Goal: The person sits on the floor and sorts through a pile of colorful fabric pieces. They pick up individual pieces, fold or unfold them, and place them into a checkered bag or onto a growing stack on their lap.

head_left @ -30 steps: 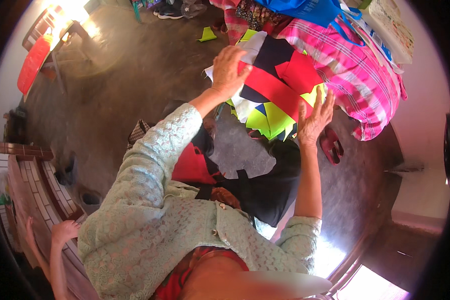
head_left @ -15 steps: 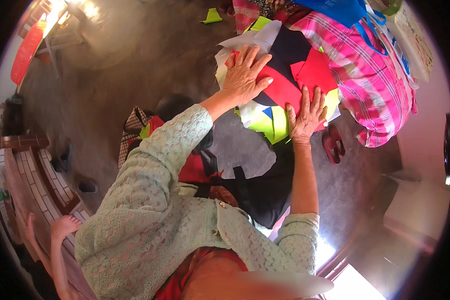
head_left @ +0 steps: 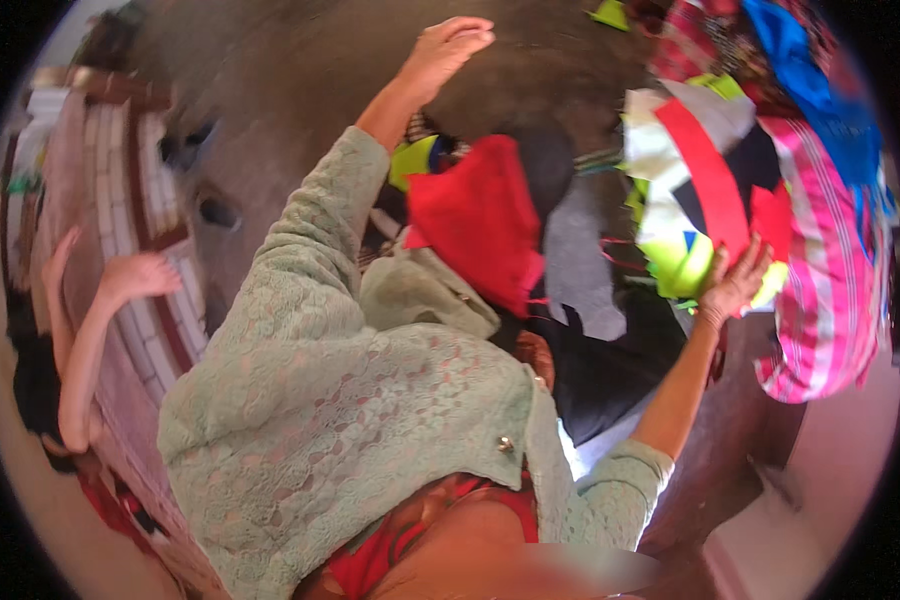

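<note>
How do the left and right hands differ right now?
The left hand is raised over the bare floor and touches nothing; the right hand presses on the pile of coloured fabric scraps. The left arm reaches far up the picture; the right stays lower, beside the striped cloth. Both wear pale green lace sleeves.

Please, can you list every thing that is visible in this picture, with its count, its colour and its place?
stack of fabric pieces: one, red, white, yellow-green and dark, upper right
striped cloth: one, pink with stripes, right edge, beside the stack
blue cloth: one, blue, top right
red cloth: one, red, centre
grey cloth: one, grey, right of the red cloth
black cloth: one, black, below the grey cloth
floor: brown, upper left
another person's arm: one, left edge
left hand: raised at top centre, open, holding nothing
right hand: open, resting against the stack's lower edge
</note>
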### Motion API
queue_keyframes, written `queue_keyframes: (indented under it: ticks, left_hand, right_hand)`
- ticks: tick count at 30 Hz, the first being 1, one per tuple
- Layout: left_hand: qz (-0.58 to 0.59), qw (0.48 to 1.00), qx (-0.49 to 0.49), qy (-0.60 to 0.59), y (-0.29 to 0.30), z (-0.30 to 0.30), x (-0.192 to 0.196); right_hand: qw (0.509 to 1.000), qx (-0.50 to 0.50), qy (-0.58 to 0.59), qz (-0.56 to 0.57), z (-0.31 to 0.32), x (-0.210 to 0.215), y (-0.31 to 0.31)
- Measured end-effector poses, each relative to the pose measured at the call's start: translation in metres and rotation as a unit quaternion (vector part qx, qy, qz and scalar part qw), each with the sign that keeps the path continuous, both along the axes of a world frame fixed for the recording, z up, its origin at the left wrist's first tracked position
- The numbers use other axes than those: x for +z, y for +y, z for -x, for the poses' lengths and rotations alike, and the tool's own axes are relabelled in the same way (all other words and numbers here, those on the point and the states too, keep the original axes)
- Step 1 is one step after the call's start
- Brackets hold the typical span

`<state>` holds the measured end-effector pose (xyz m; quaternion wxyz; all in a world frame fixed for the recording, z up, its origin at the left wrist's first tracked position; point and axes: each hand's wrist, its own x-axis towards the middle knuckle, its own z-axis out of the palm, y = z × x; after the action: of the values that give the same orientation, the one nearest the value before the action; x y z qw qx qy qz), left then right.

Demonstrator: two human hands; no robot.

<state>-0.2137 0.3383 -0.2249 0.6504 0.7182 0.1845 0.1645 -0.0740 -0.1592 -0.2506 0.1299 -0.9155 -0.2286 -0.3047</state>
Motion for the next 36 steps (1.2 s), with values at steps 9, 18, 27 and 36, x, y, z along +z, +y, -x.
queue_keyframes:
  ticks: [9, 18, 27, 36]
  left_hand:
    - [0.169, 0.926, 0.212, 0.264, 0.144, 0.289, -0.197]
    - [0.148, 0.910, 0.182, 0.343, 0.034, 0.230, -0.243]
    - [-0.113, 0.921, 0.136, 0.347, 0.028, 0.141, -0.282]
    - [-0.137, 0.888, 0.156, 0.411, 0.023, 0.105, -0.302]
  right_hand:
    - [1.000, -0.023, 0.015, 0.003, 0.004, 0.001, 0.019]
    - [0.999, -0.003, -0.031, 0.022, 0.011, 0.011, 0.014]
    - [1.000, 0.000, -0.016, 0.010, 0.010, 0.012, 0.025]
    - [0.998, 0.035, -0.038, 0.020, 0.008, 0.011, 0.022]
